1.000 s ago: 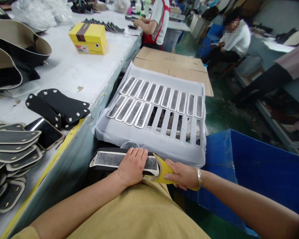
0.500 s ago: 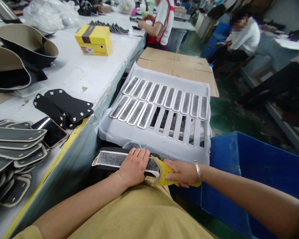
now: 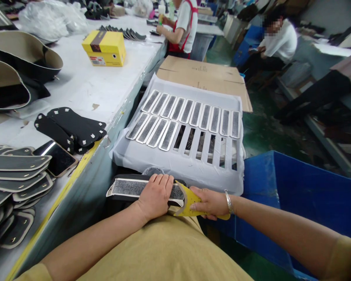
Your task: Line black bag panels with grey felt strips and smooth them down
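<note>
A long grey felt strip with white edges (image 3: pixel 128 187) lies over a black padded form in front of my body. My left hand (image 3: pixel 156 195) is wrapped over the strip's right part, fingers together. In my right hand (image 3: pixel 209 201) is a yellow scraper (image 3: pixel 188 201), its broad curved edge against the strip's right end. Beyond them, a cloth-covered rack (image 3: pixel 181 166) carries two rows of grey strips with white borders (image 3: pixel 177 109); open slots show at the near row's right side.
On the left table (image 3: pixel 76 86) are a yellow box (image 3: pixel 103 47), black pieces (image 3: pixel 74 125), a phone (image 3: pixel 55 158) and stacked grey pieces (image 3: pixel 17 175). A blue bin (image 3: pixel 260 187) stands right. Cardboard (image 3: pixel 201 72) lies behind the rack. Two people (image 3: pixel 183 27) (image 3: pixel 277 43) are farther back.
The whole view has shifted slightly, so most things appear a little farther left. Both hands keep the same hold on the strip and scraper.
</note>
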A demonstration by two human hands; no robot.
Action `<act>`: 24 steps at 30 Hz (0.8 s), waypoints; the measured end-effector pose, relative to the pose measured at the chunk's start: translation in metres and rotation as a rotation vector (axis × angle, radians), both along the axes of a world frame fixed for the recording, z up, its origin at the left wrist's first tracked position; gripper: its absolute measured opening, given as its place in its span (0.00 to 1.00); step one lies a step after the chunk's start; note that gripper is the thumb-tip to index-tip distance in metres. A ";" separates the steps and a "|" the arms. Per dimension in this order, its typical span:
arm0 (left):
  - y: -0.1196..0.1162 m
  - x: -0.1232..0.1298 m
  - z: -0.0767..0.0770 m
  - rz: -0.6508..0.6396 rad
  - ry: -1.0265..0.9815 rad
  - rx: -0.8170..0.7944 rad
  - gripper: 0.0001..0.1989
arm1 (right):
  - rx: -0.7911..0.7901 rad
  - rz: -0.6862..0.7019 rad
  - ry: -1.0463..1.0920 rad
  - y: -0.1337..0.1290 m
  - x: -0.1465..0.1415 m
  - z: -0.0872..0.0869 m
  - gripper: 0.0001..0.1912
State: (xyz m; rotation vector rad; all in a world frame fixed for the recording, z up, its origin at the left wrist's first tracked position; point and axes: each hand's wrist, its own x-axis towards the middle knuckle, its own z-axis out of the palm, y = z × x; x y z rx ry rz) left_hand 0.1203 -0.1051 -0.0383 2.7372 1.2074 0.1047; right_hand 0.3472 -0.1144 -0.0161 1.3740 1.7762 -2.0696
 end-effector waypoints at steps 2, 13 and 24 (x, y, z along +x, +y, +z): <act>0.000 0.000 0.000 0.006 -0.005 0.003 0.30 | -0.006 -0.020 0.016 -0.003 0.000 -0.002 0.18; 0.002 0.000 0.003 -0.001 -0.015 -0.016 0.31 | 0.054 -0.323 0.098 -0.037 -0.008 -0.026 0.19; -0.001 -0.002 0.002 0.003 -0.032 -0.007 0.32 | 0.013 -0.376 0.123 -0.041 -0.013 -0.026 0.21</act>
